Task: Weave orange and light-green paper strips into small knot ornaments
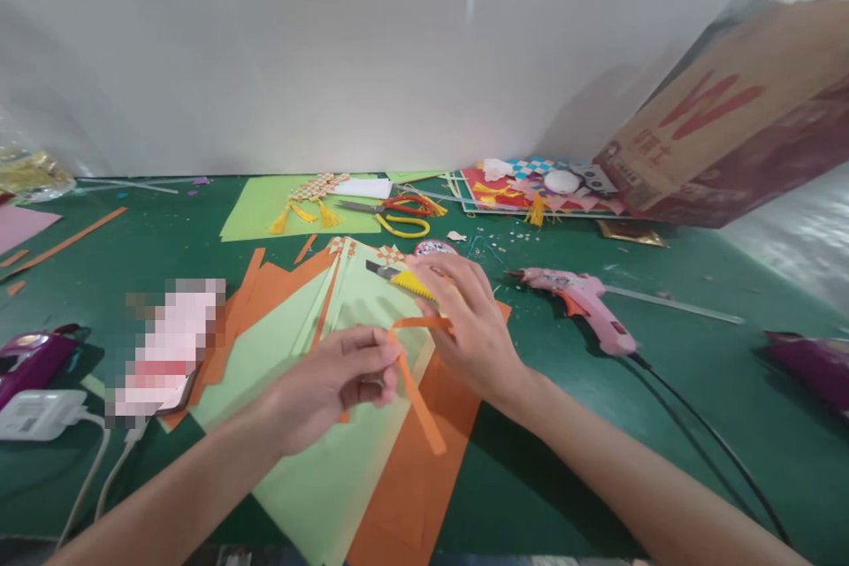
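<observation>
My left hand [358, 367] is closed in a pinch on a narrow orange paper strip [421, 407], bent into a V. One leg of the strip hangs down to the right; the other runs across to my right hand [474, 332], whose thumb side meets its end. The fingers of that hand extend over the yellow handle of a utility knife [412, 283], its dark tip pointing left; whether they touch it I cannot tell. Beneath both hands lie light green paper sheets [311, 478] and orange paper [424, 478]. Small orange-and-white woven paper pieces [388, 255] rest at the far end.
A pink glue gun [590, 305] lies to the right, its cord trailing forward. Scissors [398, 212] and tasselled woven paper [318, 187] are at the back. A phone [176, 345] and white charger [43, 414] are on the left. A paper bag [736, 115] leans at back right.
</observation>
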The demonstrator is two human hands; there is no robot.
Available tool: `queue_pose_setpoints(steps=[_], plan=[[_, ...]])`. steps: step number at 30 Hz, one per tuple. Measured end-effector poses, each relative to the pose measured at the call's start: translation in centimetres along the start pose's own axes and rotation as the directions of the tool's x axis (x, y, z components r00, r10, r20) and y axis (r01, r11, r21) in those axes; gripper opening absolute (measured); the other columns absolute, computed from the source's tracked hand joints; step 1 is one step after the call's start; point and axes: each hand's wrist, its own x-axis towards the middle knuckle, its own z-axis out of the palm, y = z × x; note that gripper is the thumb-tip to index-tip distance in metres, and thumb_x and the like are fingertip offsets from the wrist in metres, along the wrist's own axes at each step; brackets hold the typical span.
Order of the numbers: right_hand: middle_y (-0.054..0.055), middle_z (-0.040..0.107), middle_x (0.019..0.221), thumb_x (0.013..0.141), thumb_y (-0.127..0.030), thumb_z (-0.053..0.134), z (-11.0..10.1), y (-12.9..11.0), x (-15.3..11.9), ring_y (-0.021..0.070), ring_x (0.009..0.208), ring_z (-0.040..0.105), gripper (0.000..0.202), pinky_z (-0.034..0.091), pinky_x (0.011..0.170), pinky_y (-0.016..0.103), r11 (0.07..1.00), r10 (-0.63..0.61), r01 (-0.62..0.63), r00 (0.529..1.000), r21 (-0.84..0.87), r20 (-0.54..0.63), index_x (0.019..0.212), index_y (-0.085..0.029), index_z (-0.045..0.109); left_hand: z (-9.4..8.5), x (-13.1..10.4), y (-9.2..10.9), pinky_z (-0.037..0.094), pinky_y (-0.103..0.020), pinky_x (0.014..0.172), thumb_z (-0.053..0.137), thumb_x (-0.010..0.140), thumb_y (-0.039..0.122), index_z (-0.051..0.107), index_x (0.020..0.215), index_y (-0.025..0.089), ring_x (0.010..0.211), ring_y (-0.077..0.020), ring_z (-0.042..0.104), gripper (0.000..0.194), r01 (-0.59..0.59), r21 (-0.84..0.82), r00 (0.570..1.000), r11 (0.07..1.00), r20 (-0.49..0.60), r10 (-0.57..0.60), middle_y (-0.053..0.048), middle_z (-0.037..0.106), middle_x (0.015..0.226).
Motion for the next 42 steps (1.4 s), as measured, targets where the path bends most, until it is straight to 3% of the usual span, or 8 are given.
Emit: queue_pose_setpoints(steps=[4,8,12,15,24,29,34,42], plan=[[0.012,0.058,0.117,0.089,-0.014,0.042,0.0,-0.2,0.1,0.0244,0.112,0.053,0.044,0.046,0.092,0.047,0.979,0.174,-0.169,0.984,0.117,-0.041,0.133,-0.023,0.041,-0.6,0.2,0.1,0.045,-0.023,0.066,0.068,0.076,0.029,0.059,0.071,0.017,0.066,-0.0105,0.059,0.015,-0.228,0.263,0.952,0.938,-0.142,0.271,0.002,0.066,0.069],[0.01,0.062,0.11,0.091,-0.02,0.044,-0.3,-0.5,0.3,0.0201,0.104,0.059,0.031,0.05,0.087,0.041,0.884,0.31,-0.296,0.951,0.363,0.021,0.121,-0.021,0.05,-0.9,0.0,0.0,0.049,-0.026,0.069,0.067,0.076,0.028,0.062,0.072,0.019,0.072,-0.0137,0.065,0.012,-0.304,0.364,0.906,0.88,-0.176,0.386,0.001,0.069,0.072],[0.005,0.067,0.085,0.088,-0.023,0.055,-0.6,-0.9,0.6,0.0176,0.088,0.063,0.009,0.053,0.079,0.036,0.838,0.144,-0.201,0.978,0.507,0.15,0.091,-0.02,0.063,-0.9,0.2,-0.2,0.051,-0.027,0.071,0.066,0.077,0.029,0.062,0.072,0.02,0.07,-0.014,0.066,0.012,-0.348,0.415,0.878,0.841,-0.171,0.448,0.002,0.067,0.07],[0.004,0.066,0.076,0.084,-0.018,0.06,-0.6,-1.2,0.8,0.0167,0.081,0.063,0.008,0.053,0.072,0.032,0.843,0.059,-0.109,0.992,0.527,0.111,0.077,-0.018,0.064,-1.0,0.5,-0.4,0.051,-0.026,0.069,0.066,0.077,0.029,0.061,0.071,0.019,0.068,-0.0137,0.065,0.013,-0.375,0.452,0.859,0.809,-0.158,0.487,0.002,0.065,0.069],[0.004,0.065,0.067,0.085,-0.014,0.058,0.0,-1.3,0.8,0.0162,0.071,0.059,0.012,0.051,0.064,0.03,0.853,-0.06,0.018,0.996,0.522,0.065,0.075,-0.016,0.064,-1.8,1.3,-1.1,0.05,-0.023,0.064,0.068,0.074,0.024,0.064,0.07,0.017,0.066,-0.0136,0.064,0.009,-0.392,0.492,0.858,0.777,-0.109,0.502,-0.001,0.068,0.068],[0.006,0.068,0.076,0.086,-0.018,0.055,-0.6,1.1,0.9,0.0195,0.075,0.059,0.011,0.047,0.07,0.034,0.992,-0.068,0.062,0.996,0.108,0.056,0.087,-0.017,0.066,-1.9,1.3,-1.2,0.047,-0.02,0.057,0.065,0.076,0.023,0.065,0.069,0.017,0.062,-0.0126,0.063,0.009,-0.354,0.488,0.866,0.797,-0.15,0.477,0.0,0.066,0.065],[0.01,0.068,0.085,0.085,-0.027,0.058,-0.2,3.0,0.3,0.026,0.083,0.057,0.024,0.042,0.069,0.037,0.924,0.069,0.039,0.961,-0.379,0.268,0.102,-0.012,0.066,-2.0,1.5,-1.2,0.048,-0.02,0.059,0.064,0.076,0.02,0.064,0.07,0.018,0.065,-0.0121,0.064,0.007,-0.322,0.447,0.895,0.834,-0.144,0.422,0.0,0.066,0.065],[0.011,0.065,0.085,0.087,-0.018,0.052,0.9,2.7,-0.3,0.0233,0.083,0.055,0.02,0.048,0.073,0.035,0.978,0.068,-0.007,0.955,-0.206,0.289,0.101,-0.01,0.064,-2.2,1.7,-1.2,0.047,-0.019,0.059,0.062,0.077,0.018,0.064,0.07,0.018,0.065,-0.0113,0.064,0.008,-0.323,0.416,0.904,0.85,-0.131,0.408,0.0,0.066,0.065]])
